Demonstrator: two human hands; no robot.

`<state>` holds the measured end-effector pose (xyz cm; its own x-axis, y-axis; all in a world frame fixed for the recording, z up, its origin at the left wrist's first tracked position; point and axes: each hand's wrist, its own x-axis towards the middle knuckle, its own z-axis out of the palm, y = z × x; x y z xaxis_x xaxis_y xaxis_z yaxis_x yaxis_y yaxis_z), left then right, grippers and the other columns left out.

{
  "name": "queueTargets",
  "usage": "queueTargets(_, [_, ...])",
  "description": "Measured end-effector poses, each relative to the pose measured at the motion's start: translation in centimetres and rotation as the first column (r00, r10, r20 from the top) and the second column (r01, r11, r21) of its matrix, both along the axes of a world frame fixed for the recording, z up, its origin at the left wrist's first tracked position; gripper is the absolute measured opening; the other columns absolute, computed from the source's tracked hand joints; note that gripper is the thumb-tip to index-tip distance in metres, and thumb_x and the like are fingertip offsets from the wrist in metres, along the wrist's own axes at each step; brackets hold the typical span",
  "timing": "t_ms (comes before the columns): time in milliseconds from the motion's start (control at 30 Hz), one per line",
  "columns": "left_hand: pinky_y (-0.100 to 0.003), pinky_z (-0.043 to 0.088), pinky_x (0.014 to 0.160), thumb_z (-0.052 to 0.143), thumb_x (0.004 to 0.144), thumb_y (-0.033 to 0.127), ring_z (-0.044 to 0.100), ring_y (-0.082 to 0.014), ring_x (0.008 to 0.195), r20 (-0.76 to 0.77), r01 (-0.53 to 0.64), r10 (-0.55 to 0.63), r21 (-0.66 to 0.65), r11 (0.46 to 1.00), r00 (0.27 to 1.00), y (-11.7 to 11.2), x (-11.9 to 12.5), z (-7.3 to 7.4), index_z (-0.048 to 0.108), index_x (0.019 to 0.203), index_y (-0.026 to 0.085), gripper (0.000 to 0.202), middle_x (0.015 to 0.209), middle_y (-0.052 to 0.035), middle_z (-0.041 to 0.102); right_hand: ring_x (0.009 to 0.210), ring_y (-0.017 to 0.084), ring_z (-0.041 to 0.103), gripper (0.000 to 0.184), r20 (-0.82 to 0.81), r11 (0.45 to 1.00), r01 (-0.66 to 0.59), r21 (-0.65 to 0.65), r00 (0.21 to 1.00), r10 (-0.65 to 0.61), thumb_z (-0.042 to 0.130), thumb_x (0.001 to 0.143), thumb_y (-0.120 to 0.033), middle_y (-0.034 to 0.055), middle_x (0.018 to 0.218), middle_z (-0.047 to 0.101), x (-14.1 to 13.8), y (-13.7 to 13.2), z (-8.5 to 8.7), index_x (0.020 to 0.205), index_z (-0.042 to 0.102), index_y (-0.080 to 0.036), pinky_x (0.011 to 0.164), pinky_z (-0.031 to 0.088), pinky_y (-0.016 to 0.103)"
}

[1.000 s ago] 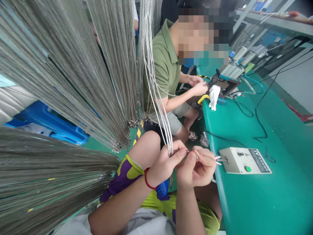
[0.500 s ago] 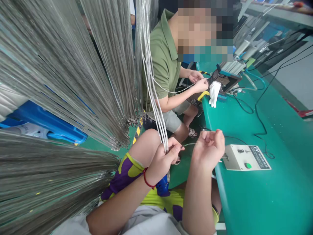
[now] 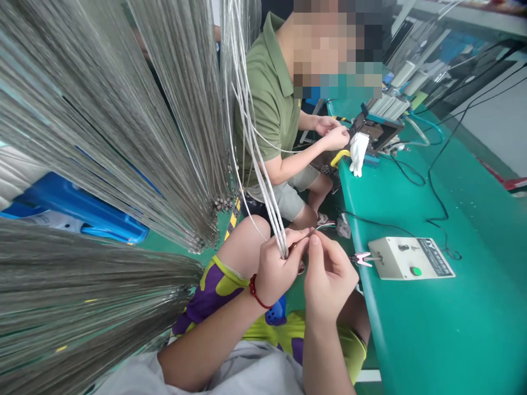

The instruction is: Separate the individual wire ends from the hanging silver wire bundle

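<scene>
My left hand is closed round a small bundle of thin white wires that hangs down from above. A red string bracelet sits on that wrist. My right hand is right beside it, with thumb and forefinger pinched on the stripped end of one wire next to the left fingertips. Both hands hover over my lap, just left of the green bench. A small beige box with a green button lies on the bench to the right, and pink clips stick out of its left end.
Thick curtains of grey wires hang at the left and fill half the view. A co-worker in a green shirt sits ahead, hands at a small machine with a white glove beside it. Black cables cross the bench. A blue crate stands on the floor.
My right hand had lifted toward the beige box and has come back left to the bundle, where it now pinches one wire end. The left hand kept its hold.
</scene>
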<state>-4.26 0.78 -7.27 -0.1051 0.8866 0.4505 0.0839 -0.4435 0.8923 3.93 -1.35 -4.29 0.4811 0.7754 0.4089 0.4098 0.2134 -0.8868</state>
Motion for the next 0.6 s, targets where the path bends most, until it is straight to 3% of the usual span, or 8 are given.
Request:
queueTargets(100, [-0.03, 0.059, 0.078, 0.062, 0.101, 0.018, 0.074, -0.0188, 0.084, -0.096, -0.014, 0.026, 0.125, 0.992, 0.995, 0.3, -0.2, -0.3, 0.078, 0.113, 0.021, 0.021, 0.094, -0.0072, 0.079, 0.075, 0.021, 0.07, 0.021, -0.04, 0.994, -0.019, -0.109, 0.999, 0.015, 0.076, 0.088, -0.035, 0.0087, 0.087, 0.079, 0.6, 0.2, 1.0, 0.093, 0.083, -0.016, 0.066, 0.054, 0.032])
queueTargets(200, [-0.03, 0.06, 0.076, 0.061, 0.101, 0.016, 0.074, -0.0196, 0.082, -0.169, -0.03, 0.068, 0.221, 0.975, 0.983, 0.4, -0.4, -0.6, 0.078, 0.112, 0.021, 0.021, 0.09, -0.0071, 0.078, 0.065, 0.017, 0.064, 0.015, -0.183, 0.964, -0.16, -0.21, 0.975, 0.122, 0.08, 0.082, -0.031, 0.0035, 0.074, 0.075, 1.7, 1.1, 1.7, 0.081, 0.079, -0.016, 0.06, 0.05, 0.029])
queueTargets(267, [-0.031, 0.06, 0.076, 0.062, 0.1, 0.015, 0.075, -0.0209, 0.083, -0.2, -0.025, 0.083, 0.275, 0.961, 0.976, 0.4, -0.5, -0.7, 0.077, 0.114, 0.02, 0.022, 0.092, -0.0082, 0.079, 0.061, 0.015, 0.061, 0.012, -0.247, 0.941, -0.259, -0.217, 0.947, 0.204, 0.079, 0.08, -0.026, 0.0001, 0.067, 0.071, 2.5, 1.8, 1.7, 0.073, 0.074, -0.017, 0.059, 0.048, 0.027])
queueTargets(333, [-0.031, 0.06, 0.077, 0.062, 0.099, 0.014, 0.076, -0.0215, 0.085, -0.201, 0.001, 0.053, 0.259, 0.966, 0.978, 0.3, -0.5, -0.6, 0.077, 0.116, 0.019, 0.023, 0.095, -0.0092, 0.08, 0.06, 0.014, 0.059, 0.014, -0.21, 0.95, -0.261, -0.173, 0.952, 0.223, 0.076, 0.079, -0.021, -0.0019, 0.064, 0.068, 2.9, 2.5, 1.3, 0.068, 0.069, -0.018, 0.059, 0.047, 0.027])
queueTargets(400, [-0.03, 0.059, 0.077, 0.062, 0.1, 0.015, 0.076, -0.0207, 0.085, -0.153, 0.029, -0.006, 0.15, 0.988, 0.988, 0.0, -0.4, -0.2, 0.078, 0.113, 0.018, 0.021, 0.097, -0.0091, 0.081, 0.06, 0.014, 0.059, 0.018, -0.091, 0.978, -0.195, -0.078, 0.978, 0.188, 0.073, 0.08, -0.018, -0.0028, 0.062, 0.064, 3.0, 2.9, 0.6, 0.065, 0.065, -0.02, 0.06, 0.048, 0.029])
queueTargets(467, [-0.028, 0.058, 0.079, 0.062, 0.1, 0.017, 0.076, -0.0199, 0.086, -0.064, 0.066, -0.064, 0.022, 0.998, 0.996, -0.4, -0.1, 0.4, 0.079, 0.108, 0.017, 0.018, 0.098, -0.009, 0.082, 0.061, 0.015, 0.059, 0.021, 0.045, 0.984, -0.133, 0.116, 0.991, 0.129, 0.072, 0.081, -0.014, -0.0031, 0.062, 0.062, 3.0, 3.0, -0.4, 0.064, 0.061, -0.021, 0.061, 0.05, 0.031])
queueTargets(533, [-0.027, 0.057, 0.08, 0.063, 0.1, 0.018, 0.076, -0.0193, 0.088, 0.039, 0.121, -0.119, -0.053, 0.991, 0.992, -0.8, 0.1, 1.1, 0.08, 0.104, 0.018, 0.017, 0.099, -0.0078, 0.082, 0.061, 0.015, 0.058, 0.02, 0.147, 0.919, -0.121, 0.374, 0.987, 0.07, 0.07, 0.081, -0.009, -0.0028, 0.065, 0.062, 2.9, 3.1, -1.2, 0.069, 0.061, -0.022, 0.06, 0.051, 0.033])
queueTargets(600, [-0.027, 0.056, 0.08, 0.063, 0.099, 0.019, 0.075, -0.0189, 0.088, 0.146, 0.192, -0.18, -0.078, 0.978, 0.973, -1.3, 0.4, 1.8, 0.08, 0.102, 0.02, 0.017, 0.097, -0.0059, 0.081, 0.059, 0.016, 0.056, 0.018, 0.215, 0.81, -0.108, 0.577, 0.976, -0.023, 0.068, 0.082, -0.007, -0.0016, 0.069, 0.062, 3.1, 3.2, -1.7, 0.077, 0.063, -0.024, 0.055, 0.05, 0.034])
